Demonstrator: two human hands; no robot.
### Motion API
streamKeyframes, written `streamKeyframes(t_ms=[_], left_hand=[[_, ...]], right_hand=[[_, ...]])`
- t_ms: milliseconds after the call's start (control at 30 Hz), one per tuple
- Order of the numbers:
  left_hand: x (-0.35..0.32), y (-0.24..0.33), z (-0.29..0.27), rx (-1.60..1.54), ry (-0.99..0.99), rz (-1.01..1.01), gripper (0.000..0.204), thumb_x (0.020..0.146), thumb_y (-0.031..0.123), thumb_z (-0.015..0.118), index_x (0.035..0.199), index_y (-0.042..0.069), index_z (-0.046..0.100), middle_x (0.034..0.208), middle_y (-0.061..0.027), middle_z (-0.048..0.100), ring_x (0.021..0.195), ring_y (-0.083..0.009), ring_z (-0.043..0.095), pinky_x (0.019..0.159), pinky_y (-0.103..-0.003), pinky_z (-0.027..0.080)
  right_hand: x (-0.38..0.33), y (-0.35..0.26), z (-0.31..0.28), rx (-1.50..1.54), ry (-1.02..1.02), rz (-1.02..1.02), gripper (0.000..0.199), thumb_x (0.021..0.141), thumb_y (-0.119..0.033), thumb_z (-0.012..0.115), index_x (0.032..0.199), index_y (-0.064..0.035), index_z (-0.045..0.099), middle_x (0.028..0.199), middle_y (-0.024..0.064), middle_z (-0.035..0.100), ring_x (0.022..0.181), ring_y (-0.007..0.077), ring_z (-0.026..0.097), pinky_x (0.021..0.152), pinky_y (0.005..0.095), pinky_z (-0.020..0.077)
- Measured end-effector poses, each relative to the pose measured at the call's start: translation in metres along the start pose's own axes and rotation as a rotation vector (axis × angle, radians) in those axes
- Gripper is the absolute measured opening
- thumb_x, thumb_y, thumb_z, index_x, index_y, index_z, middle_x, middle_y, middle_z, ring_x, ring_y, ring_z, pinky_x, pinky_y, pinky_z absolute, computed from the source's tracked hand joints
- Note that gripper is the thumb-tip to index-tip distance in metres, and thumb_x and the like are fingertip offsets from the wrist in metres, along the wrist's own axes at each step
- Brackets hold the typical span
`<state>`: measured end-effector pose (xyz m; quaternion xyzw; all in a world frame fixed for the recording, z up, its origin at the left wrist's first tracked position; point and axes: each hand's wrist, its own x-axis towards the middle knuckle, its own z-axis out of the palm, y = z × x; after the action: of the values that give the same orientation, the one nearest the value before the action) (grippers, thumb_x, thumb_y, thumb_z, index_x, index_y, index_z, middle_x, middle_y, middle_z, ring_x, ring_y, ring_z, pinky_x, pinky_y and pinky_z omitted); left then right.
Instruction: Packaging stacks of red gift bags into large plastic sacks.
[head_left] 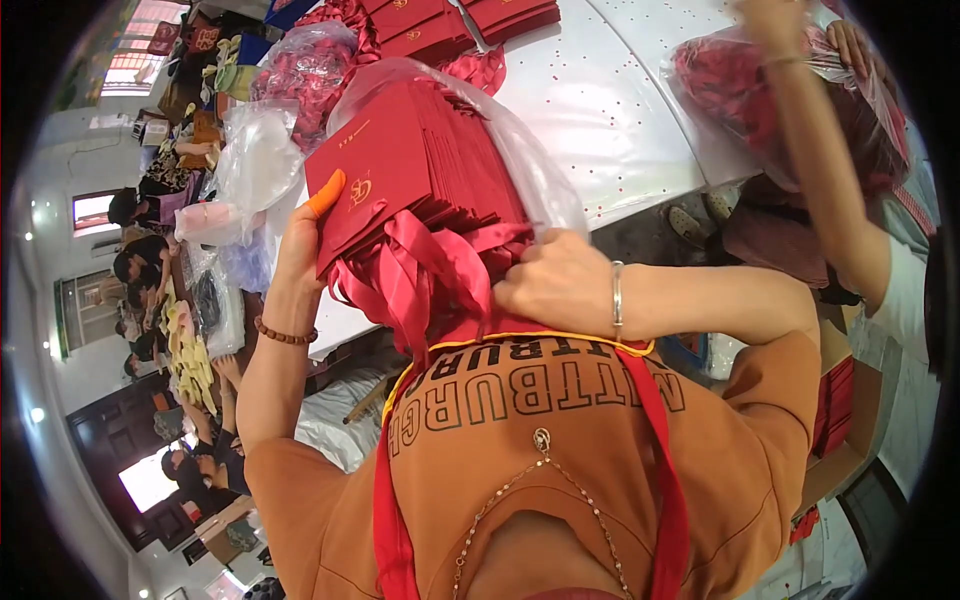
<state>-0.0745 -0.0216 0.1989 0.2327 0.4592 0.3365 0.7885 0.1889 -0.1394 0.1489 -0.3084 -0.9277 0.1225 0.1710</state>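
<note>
A thick stack of flat red gift bags (375, 160) with gold print and loose red satin ribbons (415, 270) is in front of my chest, its far part inside a clear plastic bag (545, 170). My left hand (305, 235) grips the stack's left edge, an orange finger cot (326, 194) on its thumb, which lies on the front bag; its other fingers are hidden behind. At the stack's lower right, my right hand (555, 285) is closed on the edge of the plastic bag, beside the ribbons. What its fingertips touch is partly hidden.
The white table (620, 130) carries scattered red specks, more red gift bags (420, 30) at the back and a plastic-wrapped red bundle (305, 75). On the right, a co-worker's arm (830, 180) reaches over another plastic bag of red items (730, 90). Several people sit further left.
</note>
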Motion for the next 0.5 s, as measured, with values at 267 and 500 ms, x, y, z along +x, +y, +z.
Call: streamKeyframes(t_ms=[267,500], left_hand=[[-0.004,-0.010,0.014,0.110,0.086,0.071,0.030,0.089,0.017,0.052,0.112,-0.003,0.051,0.106,-0.0138,0.060,0.090,-0.0199,0.062,0.079,-0.032,0.052],[-0.008,-0.016,0.013,0.315,0.124,0.186,0.032,0.088,0.016,0.054,0.114,-0.001,0.050,0.105,-0.0116,0.060,0.089,-0.0178,0.062,0.076,-0.030,0.053]], right_hand=[[0.048,-0.019,-0.043,0.050,0.084,-0.408,0.013,0.062,-0.020,0.056,0.058,-0.0082,0.055,0.053,0.0049,0.055,0.056,0.0199,0.059,0.050,0.0326,0.0446],[0.045,-0.022,-0.063,0.170,0.205,-0.455,0.014,0.059,-0.020,0.057,0.059,-0.0093,0.048,0.056,0.0010,0.047,0.057,0.0173,0.054,0.048,0.0317,0.0431]])
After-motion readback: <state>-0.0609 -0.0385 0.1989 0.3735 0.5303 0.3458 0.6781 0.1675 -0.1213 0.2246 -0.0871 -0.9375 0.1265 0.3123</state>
